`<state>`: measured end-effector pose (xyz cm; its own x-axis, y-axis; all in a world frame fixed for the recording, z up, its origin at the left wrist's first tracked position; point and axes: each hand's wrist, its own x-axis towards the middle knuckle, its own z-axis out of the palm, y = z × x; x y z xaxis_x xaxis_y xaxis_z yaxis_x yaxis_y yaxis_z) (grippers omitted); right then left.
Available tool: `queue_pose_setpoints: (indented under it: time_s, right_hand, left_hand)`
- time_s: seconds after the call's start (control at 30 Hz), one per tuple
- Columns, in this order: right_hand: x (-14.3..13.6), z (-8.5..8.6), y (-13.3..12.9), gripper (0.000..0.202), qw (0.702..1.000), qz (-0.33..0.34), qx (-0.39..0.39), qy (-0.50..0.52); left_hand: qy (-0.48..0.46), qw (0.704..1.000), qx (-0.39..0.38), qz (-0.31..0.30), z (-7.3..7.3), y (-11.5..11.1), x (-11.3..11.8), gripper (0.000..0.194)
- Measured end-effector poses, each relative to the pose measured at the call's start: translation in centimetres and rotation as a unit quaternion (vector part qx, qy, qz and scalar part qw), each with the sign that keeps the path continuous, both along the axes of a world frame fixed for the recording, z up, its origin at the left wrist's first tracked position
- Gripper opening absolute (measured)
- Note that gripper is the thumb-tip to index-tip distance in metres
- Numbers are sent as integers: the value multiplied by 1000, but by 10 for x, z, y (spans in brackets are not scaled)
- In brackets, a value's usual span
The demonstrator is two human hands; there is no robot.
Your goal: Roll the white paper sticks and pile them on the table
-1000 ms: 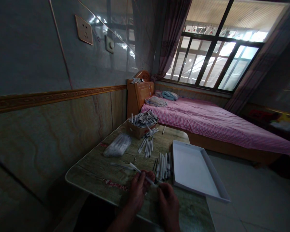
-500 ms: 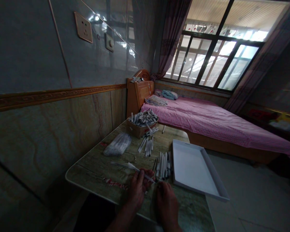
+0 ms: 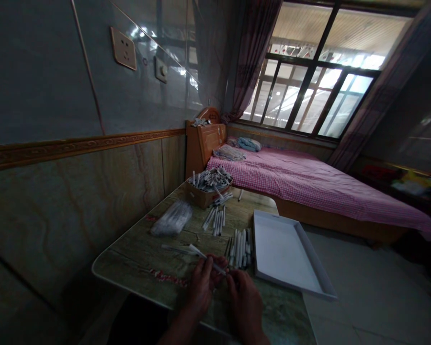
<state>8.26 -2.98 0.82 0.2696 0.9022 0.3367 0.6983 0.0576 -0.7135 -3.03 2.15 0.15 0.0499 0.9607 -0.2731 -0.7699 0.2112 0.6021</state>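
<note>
My left hand (image 3: 202, 281) is closed round a slim white pen (image 3: 219, 268) with a clear plastic sleeve (image 3: 196, 249) over it; the sleeve's flared end sticks out to the upper left. At the pen's lower right end, the fingers of my right hand (image 3: 246, 296) are pinched together on it. Just beyond my hands lies a row of white pens (image 3: 240, 245), side by side. Another flat clear sleeve (image 3: 175, 249) rests on the table left of my left hand.
A cardboard box (image 3: 199, 197) heaped with pens stands at the table's far end, with a smaller group of pens (image 3: 218, 219) before it. A bundle of clear sleeves (image 3: 172, 219) lies left. A shallow white tray (image 3: 283, 247) overhangs the table's (image 3: 129, 258) right edge.
My right hand has come in against the pen's lower end, its fingers now pinching there. My left hand keeps its hold. The whole view has shifted slightly.
</note>
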Motion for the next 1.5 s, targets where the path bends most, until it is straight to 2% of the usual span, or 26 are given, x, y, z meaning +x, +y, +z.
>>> queue_pose_setpoints:
  time_s: [0.17, 0.37, 0.47, 0.57, 0.67, 0.77, 0.93, 1.07, 1.33, 1.5]
  right_hand:
    - [12, -3, -3, 32, 996, 15, 16, -86]
    - [57, -20, -26, 40, 984, 42, 15, -171]
    - [80, -31, -42, 54, 986, -19, 29, -165]
    - [92, -36, -52, 57, 989, -72, 23, -127]
    - [91, -33, -51, 45, 989, -119, -32, -79]
    - [77, -25, -43, 34, 982, -160, -83, -55]
    - [52, -12, -26, 34, 972, -201, -108, -56]
    - [50, -5, -20, 34, 965, -195, -167, -49]
    - [51, -9, -20, 38, 966, -187, -165, -74]
    - [58, -18, -23, 39, 976, -170, -132, -39]
  left_hand:
    - [-2, 1000, 3, 2, -4, 1, 0, 41]
    - [-15, 1000, -7, 12, -7, 3, -1, 36]
    - [-30, 999, -9, 17, -6, 4, -2, 31]
    - [-38, 999, -1, 25, -7, 4, -3, 27]
    - [-34, 999, -1, 21, -7, 4, -3, 23]
    - [-24, 1000, -8, 17, -5, 3, -3, 21]
    - [-20, 1000, -18, 12, -6, 4, -3, 20]
    - [-21, 1000, -18, 6, -10, 5, -2, 19]
    - [-15, 999, 4, -31, -7, 0, -3, 34]
    - [15, 999, 14, -42, -8, -3, -3, 43]
